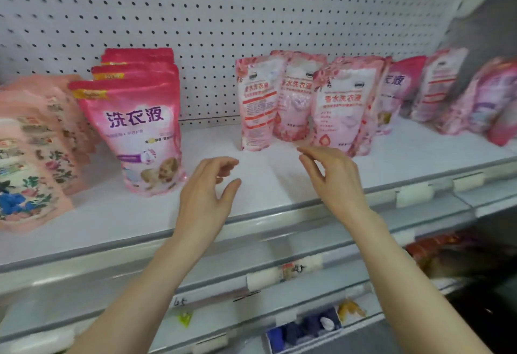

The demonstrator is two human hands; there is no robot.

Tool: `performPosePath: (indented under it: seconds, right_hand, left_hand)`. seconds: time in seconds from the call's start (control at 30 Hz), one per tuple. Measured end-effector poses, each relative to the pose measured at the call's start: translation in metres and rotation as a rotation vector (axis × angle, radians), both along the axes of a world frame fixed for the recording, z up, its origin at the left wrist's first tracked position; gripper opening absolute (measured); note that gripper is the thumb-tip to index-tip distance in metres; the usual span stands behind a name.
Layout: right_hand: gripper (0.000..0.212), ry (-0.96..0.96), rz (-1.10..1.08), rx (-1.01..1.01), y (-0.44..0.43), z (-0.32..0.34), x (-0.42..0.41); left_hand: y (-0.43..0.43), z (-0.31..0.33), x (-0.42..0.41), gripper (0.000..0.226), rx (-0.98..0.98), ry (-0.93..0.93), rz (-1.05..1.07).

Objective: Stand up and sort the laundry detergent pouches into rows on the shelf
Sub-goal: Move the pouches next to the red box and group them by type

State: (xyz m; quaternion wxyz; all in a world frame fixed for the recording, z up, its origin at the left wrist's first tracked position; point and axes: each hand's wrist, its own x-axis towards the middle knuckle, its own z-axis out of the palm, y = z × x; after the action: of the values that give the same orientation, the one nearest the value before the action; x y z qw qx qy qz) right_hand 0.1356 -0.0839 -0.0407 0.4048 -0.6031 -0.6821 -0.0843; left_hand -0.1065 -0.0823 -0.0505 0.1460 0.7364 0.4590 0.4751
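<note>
Pink detergent pouches stand along the white shelf (117, 213) in loose groups, and the pale floral pouch (342, 107) nearest the person's hands serves as the landmark. It stands upright, long axis vertical, leaning slightly, with other pouches pressed close behind it. To its left, two more pale pouches (275, 100) of the same design stand side by side, touching. Further left, across a bare stretch of shelf, a tidy front-to-back row of deep pink pouches (137, 130) is already in order. To the right of the landmark pouch, a jumble of mixed pouches (447, 93) leans unevenly.

Both hands hover empty over the bare shelf. The right hand (334, 177) is just in front of and below the landmark pouch, fingers (309, 153) loosely spread and curled, tips pointing towards its base but apart from it. The left hand (207, 188) lies further left, fingers (223, 165) likewise open and curled, holding nothing. The right hand is plainly the nearer, so the landmark pouch looks the likely next pick.
</note>
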Motion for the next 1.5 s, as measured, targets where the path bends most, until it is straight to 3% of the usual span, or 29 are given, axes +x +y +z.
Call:
performPosePath:
  seconds: [0.13,0.6,0.97,1.3,1.5]
  right_hand:
    - [0.018,0.012,-0.106,0.060,-0.022,-0.004,0.068]
    - [0.029,0.022,-0.288,-0.097,-0.064,0.016,0.386]
    - [0.041,0.340,-0.507,0.001,-0.004,0.037,0.530]
    - [0.049,0.379,-0.534,-0.110,0.067,0.070,0.623]
    - [0.047,0.411,-0.459,-0.053,0.085,0.063,0.660]
  left_hand:
    - [0.006,0.002,0.070,0.030,-0.004,0.045,-0.088]
    - [0.030,0.033,0.399,0.033,0.012,-0.041,-0.336]
    - [0.087,0.039,0.566,0.052,-0.023,0.137,-0.482]
    - [0.127,0.049,0.683,0.068,-0.053,0.177,-0.547]
    - [0.123,0.046,0.730,0.053,-0.154,0.089,-0.487]
